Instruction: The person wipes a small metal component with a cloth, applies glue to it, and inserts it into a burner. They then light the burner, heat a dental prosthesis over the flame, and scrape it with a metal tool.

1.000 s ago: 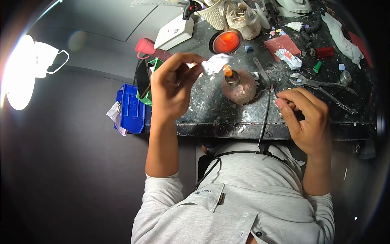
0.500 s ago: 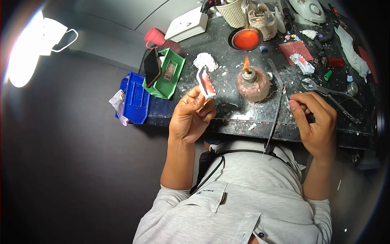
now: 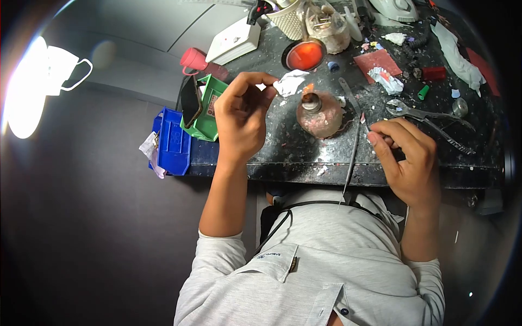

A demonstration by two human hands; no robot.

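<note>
My left hand (image 3: 242,117) is raised over the table's left part, thumb and forefinger pinching a crumpled white tissue (image 3: 291,82). The tissue sits close to the flame (image 3: 309,88) of a glass spirit burner (image 3: 321,115). The pink-and-white denture piece held earlier does not show. My right hand (image 3: 405,155) is at the table's front right, fingers closed on a slim metal tool (image 3: 368,126), mostly hidden by the hand. Between the hands lies a long metal spatula (image 3: 353,136), its lower end past the table edge.
A dark pan of red molten-looking material (image 3: 305,55) stands behind the burner. Pliers (image 3: 429,117), a pink wax sheet (image 3: 378,64) and scraps lie at right. A green bin (image 3: 204,127) with a phone (image 3: 191,102), a blue bin (image 3: 175,142) and a pink cup (image 3: 193,60) are at left.
My left hand has turned over, moved up and taken hold of the tissue; the denture piece has gone from sight. My right hand keeps its pinch. The view has shifted slightly.
</note>
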